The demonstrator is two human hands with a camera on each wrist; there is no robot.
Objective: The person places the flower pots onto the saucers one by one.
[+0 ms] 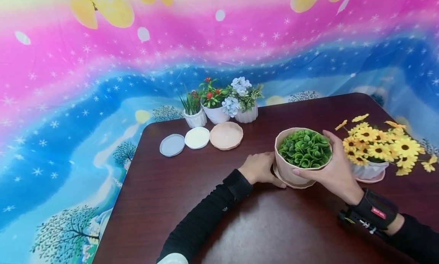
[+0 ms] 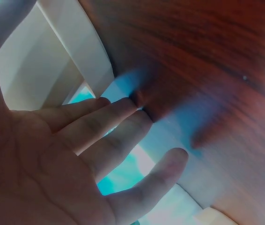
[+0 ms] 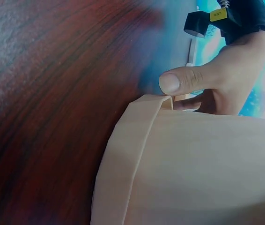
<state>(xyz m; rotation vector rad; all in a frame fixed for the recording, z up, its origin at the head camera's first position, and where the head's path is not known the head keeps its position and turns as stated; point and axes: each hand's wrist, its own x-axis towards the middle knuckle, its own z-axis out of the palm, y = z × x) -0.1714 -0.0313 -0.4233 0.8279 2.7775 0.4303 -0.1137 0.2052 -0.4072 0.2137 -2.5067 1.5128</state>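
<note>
A peach faceted flowerpot (image 1: 286, 168) with a leafy green plant (image 1: 305, 147) sits over a matching saucer (image 1: 302, 186). My right hand (image 1: 337, 172) grips the pot at its right side, its thumb along the front rim. At the left, my left hand (image 1: 262, 168) holds the saucer edge low by the table. Its thumb (image 3: 188, 79) lies at the saucer's rim in the right wrist view. In the left wrist view, the other fingers (image 2: 109, 140) stretch out over the table beside pot and saucer. The right hand's far fingers are mostly hidden behind the pot.
To the right stands a white pot (image 1: 370, 170) of yellow flowers on a pink saucer (image 1: 372, 179). Grey (image 1: 172, 145), white (image 1: 197, 138) and peach (image 1: 226, 136) saucers lie in a row, with three potted plants (image 1: 214, 115) behind, near the table's (image 1: 192, 176) back edge.
</note>
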